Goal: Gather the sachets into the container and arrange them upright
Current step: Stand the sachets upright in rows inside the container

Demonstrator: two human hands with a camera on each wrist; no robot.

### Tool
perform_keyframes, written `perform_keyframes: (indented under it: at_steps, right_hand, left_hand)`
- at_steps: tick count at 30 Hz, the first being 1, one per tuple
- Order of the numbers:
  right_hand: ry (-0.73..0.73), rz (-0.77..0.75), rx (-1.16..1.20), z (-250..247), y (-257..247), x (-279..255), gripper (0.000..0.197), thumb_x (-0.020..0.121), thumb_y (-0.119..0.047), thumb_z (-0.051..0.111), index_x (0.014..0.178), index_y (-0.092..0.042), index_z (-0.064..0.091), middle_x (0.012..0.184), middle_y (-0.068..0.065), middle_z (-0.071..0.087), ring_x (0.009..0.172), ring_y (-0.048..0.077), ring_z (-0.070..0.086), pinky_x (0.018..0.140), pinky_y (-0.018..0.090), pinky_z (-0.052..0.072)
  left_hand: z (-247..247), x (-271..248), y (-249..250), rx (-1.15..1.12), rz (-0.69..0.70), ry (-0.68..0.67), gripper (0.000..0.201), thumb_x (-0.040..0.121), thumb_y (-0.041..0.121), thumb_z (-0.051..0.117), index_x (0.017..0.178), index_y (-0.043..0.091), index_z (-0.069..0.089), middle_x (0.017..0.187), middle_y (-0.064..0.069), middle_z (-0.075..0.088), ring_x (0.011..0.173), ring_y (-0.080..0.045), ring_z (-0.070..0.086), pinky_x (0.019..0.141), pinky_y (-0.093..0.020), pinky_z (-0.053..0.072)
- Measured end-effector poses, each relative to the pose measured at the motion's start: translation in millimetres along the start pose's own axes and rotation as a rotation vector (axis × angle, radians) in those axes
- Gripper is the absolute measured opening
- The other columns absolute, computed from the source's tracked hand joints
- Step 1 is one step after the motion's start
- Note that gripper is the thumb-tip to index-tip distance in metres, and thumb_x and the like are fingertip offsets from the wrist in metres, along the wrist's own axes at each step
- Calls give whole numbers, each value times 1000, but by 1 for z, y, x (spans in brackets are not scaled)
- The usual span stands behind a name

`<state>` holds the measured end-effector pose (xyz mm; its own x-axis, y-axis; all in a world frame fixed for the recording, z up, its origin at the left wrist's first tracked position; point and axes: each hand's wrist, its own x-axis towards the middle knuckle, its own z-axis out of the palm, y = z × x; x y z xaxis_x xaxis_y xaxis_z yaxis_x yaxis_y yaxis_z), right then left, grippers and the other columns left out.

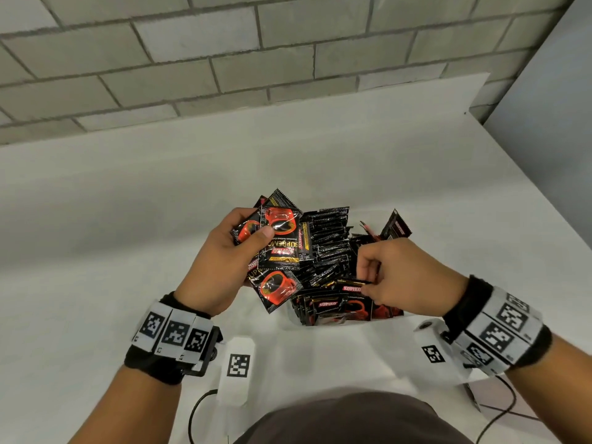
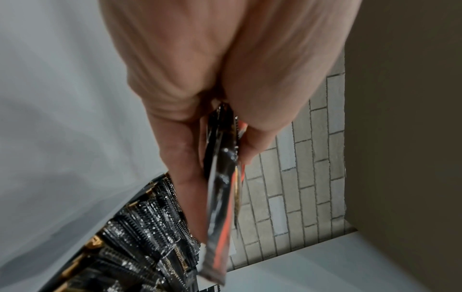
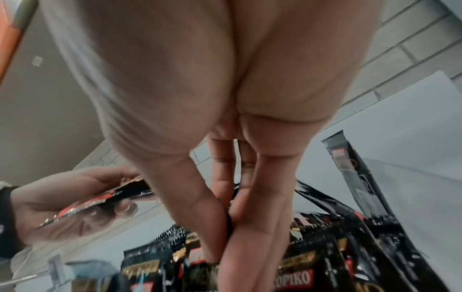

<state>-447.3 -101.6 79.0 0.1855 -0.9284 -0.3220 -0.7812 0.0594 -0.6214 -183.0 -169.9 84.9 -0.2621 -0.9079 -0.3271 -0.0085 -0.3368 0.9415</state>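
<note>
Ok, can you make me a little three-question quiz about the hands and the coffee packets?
1. True or false: the left hand holds several sachets fanned out above the table.
2. What is the right hand doing? A) lying flat on the table B) pinching a sachet at the packed rows C) pointing at the brick wall
3. Fill in: the sachets packed in rows stand mostly ____.

Key: 1 true. 2 B. 3 upright.
</note>
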Motion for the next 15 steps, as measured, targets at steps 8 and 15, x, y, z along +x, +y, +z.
perform_keyframes:
  at_steps: [8,15]
  right_hand:
    - [-33,11,-97,-1,8,4,28,67,-30,93,78,-23,68,73,-5,70,65,3,65,64,17,49]
    - [250,-78,213,-29,-30,-3,22,79,-45,80,81,-26,69,73,-8,68,64,10,64,65,27,54]
  left_hand:
    - [-5,0,0,-22,8,19,29,96,19,65,124,16,60,113,-12,75,97,-31,76,71,-45,62]
    - [11,-4,2,-32,23,-89,35,91,19,68,125,18,60,115,-10,75,101,-35,75,80,-54,60]
